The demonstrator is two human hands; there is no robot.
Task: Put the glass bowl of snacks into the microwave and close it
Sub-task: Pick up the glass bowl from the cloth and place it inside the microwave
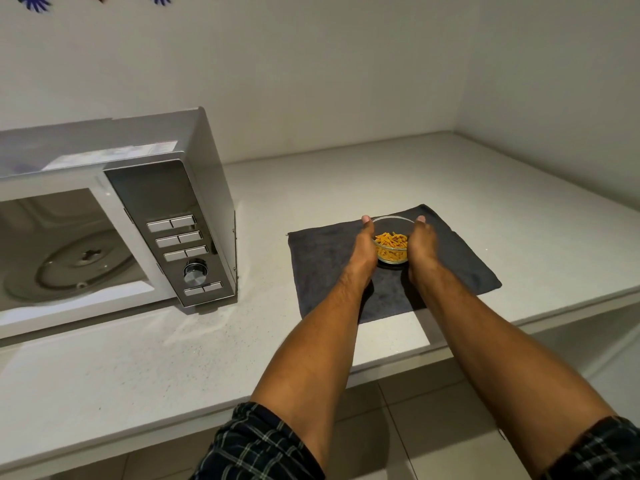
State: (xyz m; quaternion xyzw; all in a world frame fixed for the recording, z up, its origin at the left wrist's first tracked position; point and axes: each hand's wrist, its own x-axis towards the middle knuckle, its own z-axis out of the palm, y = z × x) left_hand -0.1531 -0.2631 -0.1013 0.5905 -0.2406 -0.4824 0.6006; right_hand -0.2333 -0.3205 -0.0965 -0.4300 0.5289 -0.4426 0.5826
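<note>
Where the pale countertop runs into the far right corner of the walls, the following stand:

Item 1, glass bowl: small, clear, round, upright, filled with orange stick-shaped snacks. It sits on the cloth, toward the cloth's far edge, well to the right of the microwave and nearer the front edge of the countertop than the back wall.

Item 2, dark grey cloth: rectangular, spread flat, its near left corner reaching close to the countertop's front edge, its right corner also close to that edge. The forearms cover part of its near half.

Item 3, left hand and right hand: apart from each other, one pressed to each side of the bowl, palms inward, thumbs up at the rim. Whether the bowl's base is off the cloth cannot be told. Bare forearms, checked sleeves at the lower edge of view.

Item 4, microwave: white casing, at the left end of the countertop, set back from the front edge. The cavity is open to view, with the glass turntable inside; the door itself is out of frame. Silver control panel on its right side with rows of buttons and one round knob.

Between bowl and cavity: a bare stretch of countertop and the projecting control panel side of the microwave; nothing else lies on that stretch
</note>
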